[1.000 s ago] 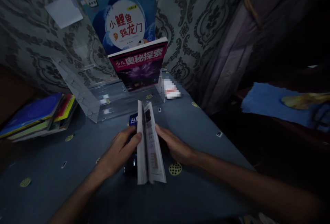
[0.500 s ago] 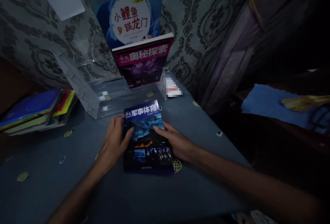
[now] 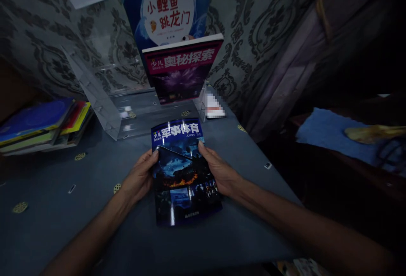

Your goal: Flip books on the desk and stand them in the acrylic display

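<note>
A dark blue book (image 3: 182,170) with a glossy cover and white title is held above the blue table (image 3: 79,225), its cover facing up. My left hand (image 3: 139,176) grips its left edge and my right hand (image 3: 218,172) grips its right edge. Behind it a clear acrylic display stand (image 3: 104,98) holds a magenta book (image 3: 182,70) upright, with a taller blue-and-white book (image 3: 168,11) leaning behind that against the wall.
A stack of colourful books (image 3: 41,125) lies at the table's far left. A small card (image 3: 214,109) sits right of the stand. Patterned wallpaper and a curtain (image 3: 285,64) close the back; a blue cloth (image 3: 336,134) lies on dark furniture at right.
A second ago the book stood half open on the table with its pages up. It was then shut cover-up, and now both hands grip its sides and have raised it.
</note>
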